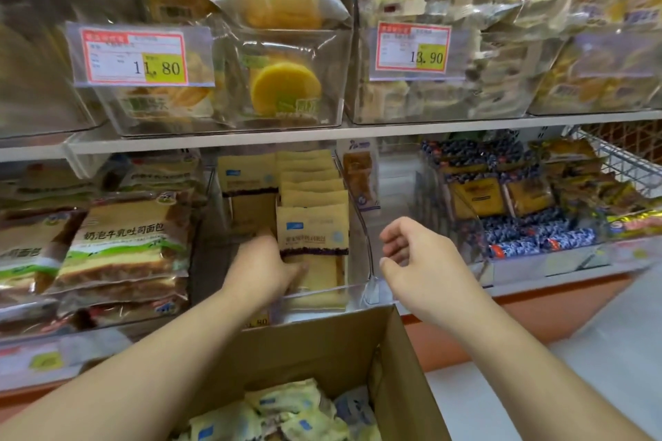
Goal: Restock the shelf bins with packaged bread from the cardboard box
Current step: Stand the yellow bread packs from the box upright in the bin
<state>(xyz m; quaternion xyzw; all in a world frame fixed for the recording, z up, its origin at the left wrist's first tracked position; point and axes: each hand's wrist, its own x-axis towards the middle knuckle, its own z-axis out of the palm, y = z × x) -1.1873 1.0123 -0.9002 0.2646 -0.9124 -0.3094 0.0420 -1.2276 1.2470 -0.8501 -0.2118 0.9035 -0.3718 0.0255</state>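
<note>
A clear shelf bin (361,222) on the lower shelf holds a row of upright pale-yellow bread packs. My left hand (263,267) reaches into the bin and grips the left edge of the front bread pack (315,243), which stands upright. My right hand (419,258) hovers just right of the bin, fingers loosely curled and apart, holding nothing. Below, the open cardboard box (322,351) holds several more yellow bread packs (286,412) lying loose.
Green-and-white toast loaves (125,247) fill the bin to the left. Blue-wrapped snacks (519,233) sit to the right, beside a wire basket (623,161). The upper shelf carries bins of round cakes (283,82) with price tags (134,55). White floor lies at right.
</note>
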